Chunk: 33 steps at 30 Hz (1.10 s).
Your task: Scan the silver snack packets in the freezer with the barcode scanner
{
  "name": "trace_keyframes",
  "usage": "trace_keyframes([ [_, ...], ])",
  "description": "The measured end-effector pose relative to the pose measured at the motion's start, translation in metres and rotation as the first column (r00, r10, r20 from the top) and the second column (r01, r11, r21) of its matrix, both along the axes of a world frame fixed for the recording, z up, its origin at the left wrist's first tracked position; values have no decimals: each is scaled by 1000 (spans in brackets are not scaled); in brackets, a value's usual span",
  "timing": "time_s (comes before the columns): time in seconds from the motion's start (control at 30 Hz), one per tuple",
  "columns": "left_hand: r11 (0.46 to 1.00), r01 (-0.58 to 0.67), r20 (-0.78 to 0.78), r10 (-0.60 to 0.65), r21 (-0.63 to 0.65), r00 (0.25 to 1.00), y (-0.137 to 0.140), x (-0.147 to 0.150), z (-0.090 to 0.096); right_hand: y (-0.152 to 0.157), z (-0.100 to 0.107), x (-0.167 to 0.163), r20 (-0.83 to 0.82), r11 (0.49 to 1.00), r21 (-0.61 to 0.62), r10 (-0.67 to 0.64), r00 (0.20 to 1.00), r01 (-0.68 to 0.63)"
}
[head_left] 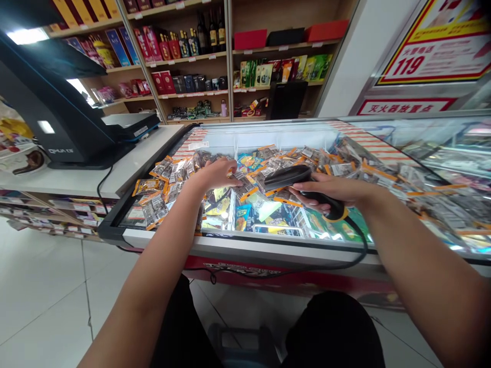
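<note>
My right hand (326, 190) grips a black handheld barcode scanner (288, 177) by its handle, with the scanner's head pointing left over the packets. A dark cord (360, 240) runs from the handle's end down along the freezer's front. To the left, my left hand (219, 174) reaches over the glass with fingers partly bent and a gap between thumb and forefinger. Beside its fingertips lies a small clear packet with orange edges (245, 188). Many similar packets (153, 207) are spread over the glass top around both hands; whether the left fingertips touch one is hard to see.
The packets lie on a chest freezer (164, 237) with bagged goods under its glass. At left, a counter (103, 176) carries a black point-of-sale terminal (57, 112). Stocked shelves (192, 59) stand behind. A dark stool (245, 342) is below, between my legs.
</note>
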<state>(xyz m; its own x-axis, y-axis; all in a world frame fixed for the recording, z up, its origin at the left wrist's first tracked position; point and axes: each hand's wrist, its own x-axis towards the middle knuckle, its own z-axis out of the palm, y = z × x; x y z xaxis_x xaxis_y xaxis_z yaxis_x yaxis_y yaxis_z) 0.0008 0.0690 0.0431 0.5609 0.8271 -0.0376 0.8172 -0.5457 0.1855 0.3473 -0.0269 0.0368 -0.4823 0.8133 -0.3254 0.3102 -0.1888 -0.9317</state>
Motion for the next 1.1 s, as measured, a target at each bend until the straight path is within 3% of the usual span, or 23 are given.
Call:
trace_keyframes([
  [0.17, 999, 37, 36, -36, -35, 999, -5, -10, 3, 5, -1, 2, -45, 997, 33, -73, 996, 75],
  [0.37, 978, 38, -11, -41, -203, 999, -9, -10, 9, 9, 5, 2, -126, 980, 92, -163, 978, 176],
  [0.7, 967, 244, 120, -235, -67, 964, -11, 24, -6, 6, 5, -1, -85, 971, 84, -218, 972, 225],
  [0.8, 992, 126, 118, -126, 9, 985, -9, 8, 0, 5, 7, -1, -97, 967, 63, -240, 966, 247],
  [0.93, 979, -188, -51, 193, 83, 980, -5, -23, 9, 4, 8, -2, -90, 964, 32, -259, 962, 262],
  [1.1, 990, -139, -179, 131, -31, 975, -7, -35, 12, 5, 6, -1, -86, 972, 49, -225, 970, 230],
])
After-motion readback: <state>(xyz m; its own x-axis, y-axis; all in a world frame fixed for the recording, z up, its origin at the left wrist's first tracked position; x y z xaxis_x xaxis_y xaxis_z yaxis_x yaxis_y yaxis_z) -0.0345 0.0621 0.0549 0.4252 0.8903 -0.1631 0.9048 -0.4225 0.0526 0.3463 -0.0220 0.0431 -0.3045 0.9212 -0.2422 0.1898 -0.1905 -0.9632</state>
